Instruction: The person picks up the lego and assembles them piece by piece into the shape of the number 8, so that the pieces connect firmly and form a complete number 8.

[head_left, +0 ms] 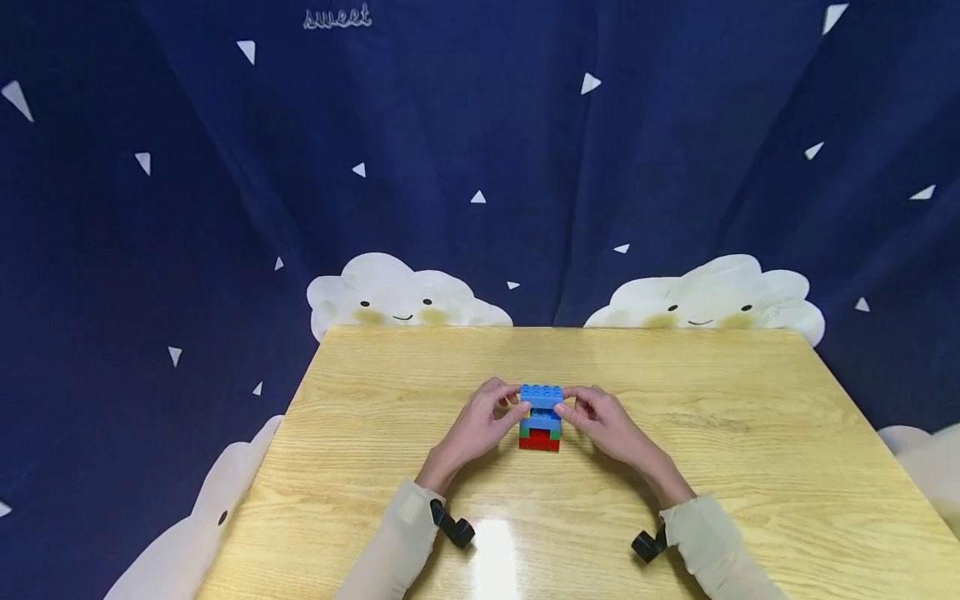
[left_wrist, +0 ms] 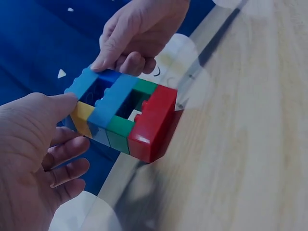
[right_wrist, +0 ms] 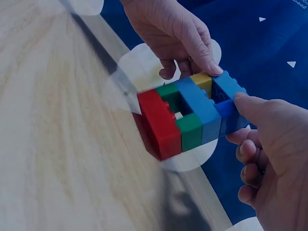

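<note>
A tower of toy building blocks stands upright on the table. Its base is a long red block (head_left: 538, 445), with two small green blocks (left_wrist: 121, 126) above, one at each end. Over those lies a light blue block (left_wrist: 113, 98), then a small yellow block (right_wrist: 202, 83) on the left and a dark blue block (right_wrist: 229, 117) on the right. Another light blue block (head_left: 542, 395) spans the top, studs up. My left hand (head_left: 480, 423) pinches the top block's left end between thumb and fingers. At its right end, my right hand (head_left: 609, 427) pinches it likewise.
The light wooden table (head_left: 352, 475) extends around the tower on every side. Behind its far edge hangs a dark blue curtain (head_left: 480, 125) with white triangles and clouds. Black camera mounts (head_left: 453, 527) sit on both wrists.
</note>
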`<move>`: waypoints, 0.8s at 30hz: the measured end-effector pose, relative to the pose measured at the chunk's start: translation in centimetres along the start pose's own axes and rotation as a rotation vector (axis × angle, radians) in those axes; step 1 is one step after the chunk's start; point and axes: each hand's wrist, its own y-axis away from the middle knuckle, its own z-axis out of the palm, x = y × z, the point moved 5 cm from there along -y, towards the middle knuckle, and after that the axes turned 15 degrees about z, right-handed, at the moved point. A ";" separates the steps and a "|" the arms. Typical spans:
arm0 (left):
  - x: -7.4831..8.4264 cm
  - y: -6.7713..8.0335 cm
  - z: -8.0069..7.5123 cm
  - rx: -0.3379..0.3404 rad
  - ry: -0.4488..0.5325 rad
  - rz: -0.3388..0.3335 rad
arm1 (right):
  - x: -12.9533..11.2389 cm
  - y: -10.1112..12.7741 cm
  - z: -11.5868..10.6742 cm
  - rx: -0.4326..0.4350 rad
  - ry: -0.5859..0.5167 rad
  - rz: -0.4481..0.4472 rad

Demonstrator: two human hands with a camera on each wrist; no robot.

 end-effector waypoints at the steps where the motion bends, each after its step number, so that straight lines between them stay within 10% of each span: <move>1: -0.1 0.0 0.1 -0.003 -0.005 -0.006 | 0.1 0.0 0.1 -0.001 0.002 0.013; 24: -1.3 -0.5 1.7 -0.084 -0.368 -0.004 | 1.2 -1.1 2.6 0.030 0.114 0.004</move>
